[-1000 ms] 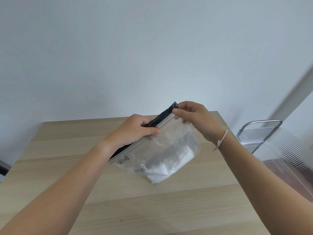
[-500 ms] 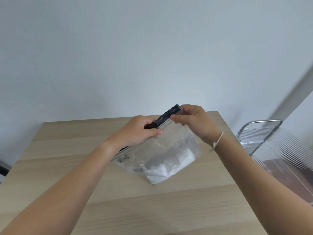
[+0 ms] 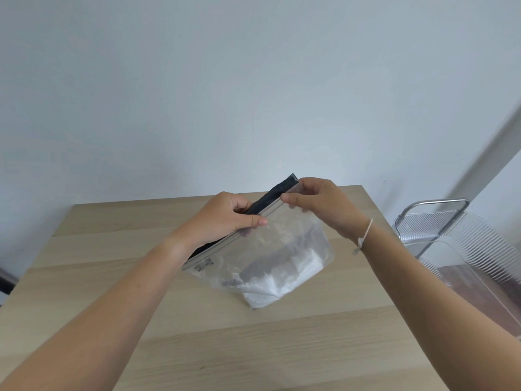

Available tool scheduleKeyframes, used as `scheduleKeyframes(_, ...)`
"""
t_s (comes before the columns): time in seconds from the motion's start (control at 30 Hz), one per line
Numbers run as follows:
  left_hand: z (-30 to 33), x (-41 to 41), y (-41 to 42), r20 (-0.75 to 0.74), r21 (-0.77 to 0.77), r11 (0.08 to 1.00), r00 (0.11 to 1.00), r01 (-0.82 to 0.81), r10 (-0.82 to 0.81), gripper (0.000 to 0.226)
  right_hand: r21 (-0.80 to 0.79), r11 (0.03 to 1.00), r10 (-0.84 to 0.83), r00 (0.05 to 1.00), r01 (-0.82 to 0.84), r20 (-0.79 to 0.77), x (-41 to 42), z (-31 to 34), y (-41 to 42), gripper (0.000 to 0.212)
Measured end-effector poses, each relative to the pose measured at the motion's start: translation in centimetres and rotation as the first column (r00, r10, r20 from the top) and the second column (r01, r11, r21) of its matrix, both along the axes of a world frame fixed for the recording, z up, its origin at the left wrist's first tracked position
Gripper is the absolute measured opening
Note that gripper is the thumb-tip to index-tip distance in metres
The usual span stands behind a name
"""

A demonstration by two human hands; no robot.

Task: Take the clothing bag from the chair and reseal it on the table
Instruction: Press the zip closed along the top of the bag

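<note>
The clear clothing bag (image 3: 270, 249) is held up just above the counter (image 3: 141, 277), its bottom corner hanging close to or resting on the wood; which of the two is hard to tell. Inside lie folded white and dark garments, slumped toward the lower end. The dark seal strip (image 3: 270, 197) runs along the top edge on a slant, high at the far right and low at the near left.

The left hand (image 3: 225, 218) holds the strip about midway, thumb on the near face and fingers curled behind it, so its grip is closed on the bag's top edge. The right hand (image 3: 315, 204) pinches the upper end of the same edge between thumb and fingertips, near the raised corner.

Judging by this, the fetching part is done: the bag is off the chair (image 3: 451, 238), which stands to the right of the counter, and is over the wood. The resealing looks under way but not finished. Whether the strip under and between the hands has already closed cannot be read from the picture. What seems left is to press along the whole strip and lay the bag down flat.

A pale wall rises behind the counter.
</note>
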State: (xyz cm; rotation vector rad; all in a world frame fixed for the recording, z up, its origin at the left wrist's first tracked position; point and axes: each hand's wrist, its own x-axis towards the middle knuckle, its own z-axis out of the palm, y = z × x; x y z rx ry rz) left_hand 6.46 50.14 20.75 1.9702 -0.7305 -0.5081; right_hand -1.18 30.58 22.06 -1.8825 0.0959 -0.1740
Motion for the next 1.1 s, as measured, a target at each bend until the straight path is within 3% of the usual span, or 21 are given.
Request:
scheduleKeyframes(0.1,-0.04,-0.01,0.03,-0.008,-0.015,1.0,1.0,-0.01,0.01,0.015,-0.023,0.997,0.067,0.996,-0.068,-0.054,-0.22,-0.39,-0.3,0.007)
scheduleKeyframes(0.27,0.04,-0.09,-0.18,-0.016,-0.007,1.0,1.0,-0.002,0.002,0.021,-0.017,0.999,0.039,0.998,-0.04,-0.055,-0.23,-0.65,-0.38,0.006)
scheduleKeyframes(0.73,0.07,-0.08,-0.23,-0.035,-0.013,1.0,0.999,-0.008,0.008,0.012,0.018,0.999,0.037,0.998,-0.037,-0.048,-0.04,-0.84,-0.25,0.008)
scheduleKeyframes(1.1,-0.47,-0.13,-0.49,0.108,0.004,1.0,0.994,0.026,-0.026,0.02,0.04,0.999,-0.003,1.0,0.004,-0.025,-0.13,-0.9,0.0,0.012)
